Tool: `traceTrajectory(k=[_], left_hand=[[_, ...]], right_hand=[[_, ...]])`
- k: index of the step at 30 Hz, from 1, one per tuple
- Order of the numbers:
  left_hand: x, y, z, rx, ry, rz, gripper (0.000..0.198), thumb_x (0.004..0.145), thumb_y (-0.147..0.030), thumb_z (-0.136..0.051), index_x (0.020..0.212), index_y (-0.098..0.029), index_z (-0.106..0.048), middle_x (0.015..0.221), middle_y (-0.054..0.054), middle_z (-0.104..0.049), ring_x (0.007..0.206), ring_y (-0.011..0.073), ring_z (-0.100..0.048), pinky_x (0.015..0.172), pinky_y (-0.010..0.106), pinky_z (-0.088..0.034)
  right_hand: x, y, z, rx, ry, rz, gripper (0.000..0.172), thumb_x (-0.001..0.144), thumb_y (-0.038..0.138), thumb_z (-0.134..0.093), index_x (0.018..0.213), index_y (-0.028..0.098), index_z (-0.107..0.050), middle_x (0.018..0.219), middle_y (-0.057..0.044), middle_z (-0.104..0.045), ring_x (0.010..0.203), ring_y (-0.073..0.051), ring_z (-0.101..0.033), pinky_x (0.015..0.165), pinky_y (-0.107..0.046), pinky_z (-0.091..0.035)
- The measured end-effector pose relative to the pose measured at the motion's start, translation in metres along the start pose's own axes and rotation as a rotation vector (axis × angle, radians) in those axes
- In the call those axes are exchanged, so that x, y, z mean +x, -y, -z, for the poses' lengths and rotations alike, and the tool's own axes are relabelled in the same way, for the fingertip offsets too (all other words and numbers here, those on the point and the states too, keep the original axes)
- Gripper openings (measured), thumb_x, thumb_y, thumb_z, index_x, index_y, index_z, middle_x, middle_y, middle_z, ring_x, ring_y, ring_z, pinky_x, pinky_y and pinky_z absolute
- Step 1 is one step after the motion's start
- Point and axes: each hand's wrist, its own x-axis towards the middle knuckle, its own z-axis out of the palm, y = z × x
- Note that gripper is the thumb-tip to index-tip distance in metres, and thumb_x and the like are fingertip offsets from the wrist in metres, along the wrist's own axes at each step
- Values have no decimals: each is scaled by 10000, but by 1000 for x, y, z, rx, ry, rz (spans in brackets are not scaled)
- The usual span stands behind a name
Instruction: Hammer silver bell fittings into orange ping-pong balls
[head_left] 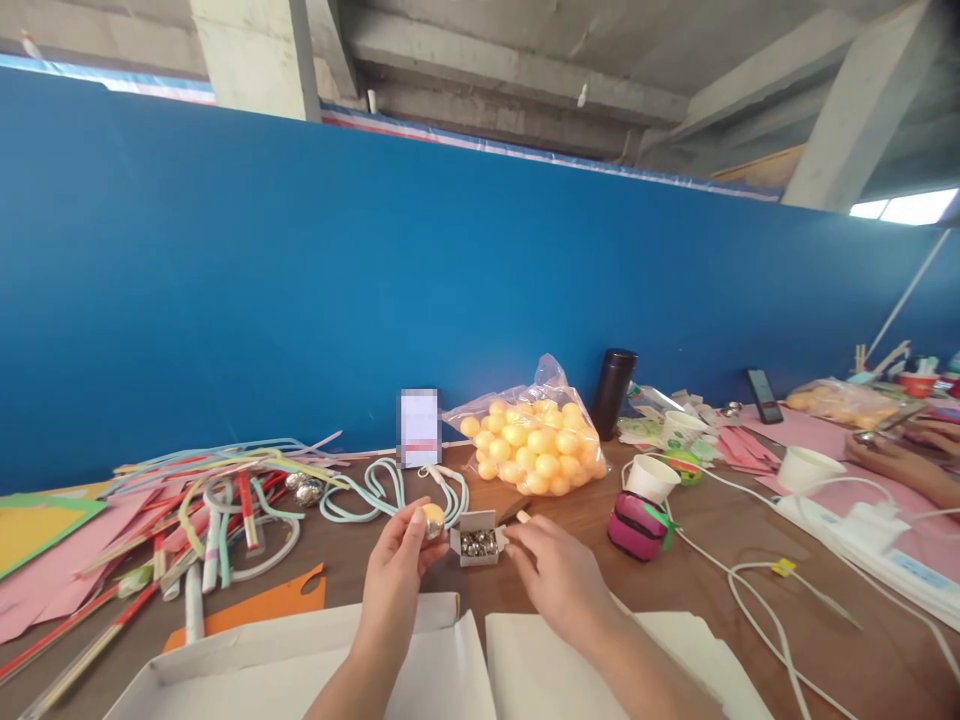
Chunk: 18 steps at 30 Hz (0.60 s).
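Observation:
My left hand (397,555) is closed round a small yellow-orange ball (433,514), part of which is covered in shiny silver; the fingers hide the rest. Just right of it stands a small open white box (478,560) holding many silver thumbtacks (478,543). At that box's right flap, my right hand (559,570) has its thumb and fingertips drawn together on the edge. Behind the hands lies a clear plastic bag (551,380) full of yellow-orange balls (544,440).
White box lids (247,660) lie in front of me. Cords, straws and paper crowd the left. A phone (419,428) leans on the blue partition (420,250). On the right are a black bottle (615,393), a purple pouch (636,525), paper cups, cables and another person's hands (892,460).

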Motion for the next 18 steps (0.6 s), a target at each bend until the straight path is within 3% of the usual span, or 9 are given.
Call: traceTrajectory(k=[7,18], left_hand=[[-3,-2,-2,1,0,-32,540,669,-471,-712,1101,-155,-637,858,51,-674,700,151,-635,649,279,-540],[3,7,-3,39,-4,-75,525,675,-507,-690,1045,-135,-654,866,77,-673,704,183,-636,639,319,-540]], right_hand=[[28,24,-17,-109,75,29,134,817,222,-538,815,220,-671,875,-43,-655,800,-210,-652,611,-266,-385],[31,28,-29,-133,36,14,172,891,205,-464,871,233,-633,926,-16,-652,761,-155,-647,601,-243,-353]])
